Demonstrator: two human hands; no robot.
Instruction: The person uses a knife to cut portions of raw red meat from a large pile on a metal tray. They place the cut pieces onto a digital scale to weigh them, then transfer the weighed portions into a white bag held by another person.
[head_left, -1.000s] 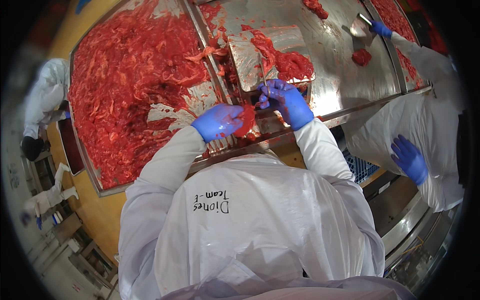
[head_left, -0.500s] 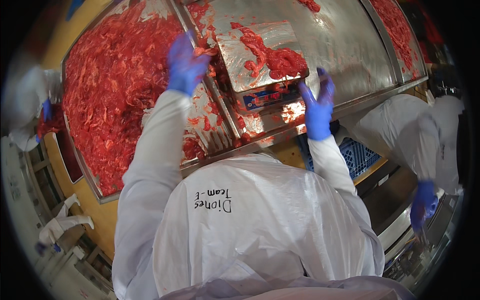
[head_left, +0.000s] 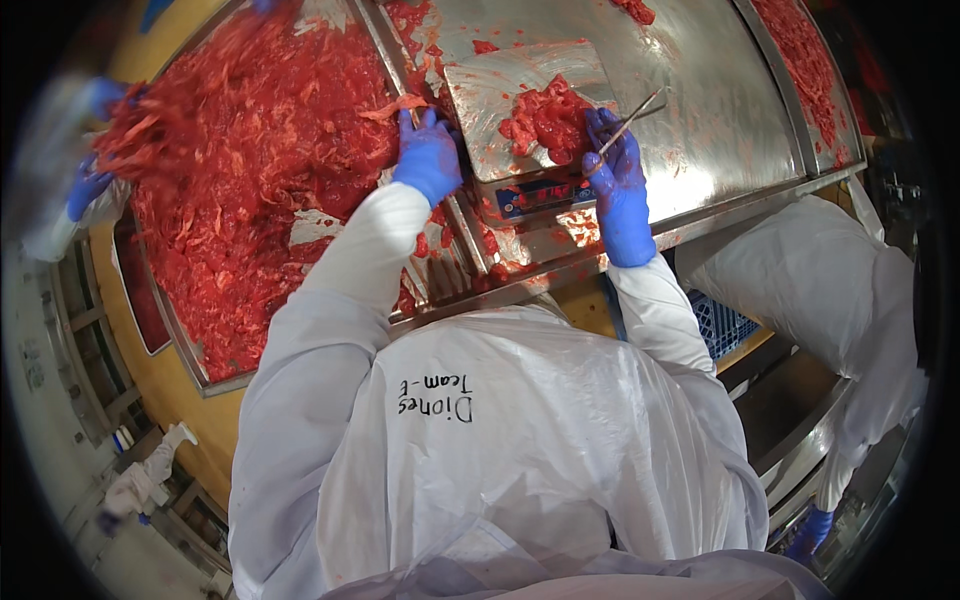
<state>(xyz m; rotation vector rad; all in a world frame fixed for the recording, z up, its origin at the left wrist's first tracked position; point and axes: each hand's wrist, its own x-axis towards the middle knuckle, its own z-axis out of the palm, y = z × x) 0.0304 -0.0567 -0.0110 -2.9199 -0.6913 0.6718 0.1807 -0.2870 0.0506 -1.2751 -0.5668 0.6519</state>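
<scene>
One heap of meat [head_left: 548,120] sits bunched on the scale [head_left: 474,92], upper center, shorter than half a second ago, so the portion lies more compactly. Right hand [head_left: 624,190] grips a thin tool [head_left: 635,119] beside it; left hand [head_left: 430,163] is at the tray rim [head_left: 463,228], grip unclear.

glistening red meat [head_left: 548,122] lies heaped on a scale plate [head_left: 478,100]; a thin metal tool [head_left: 632,122] slants beside it.
</scene>
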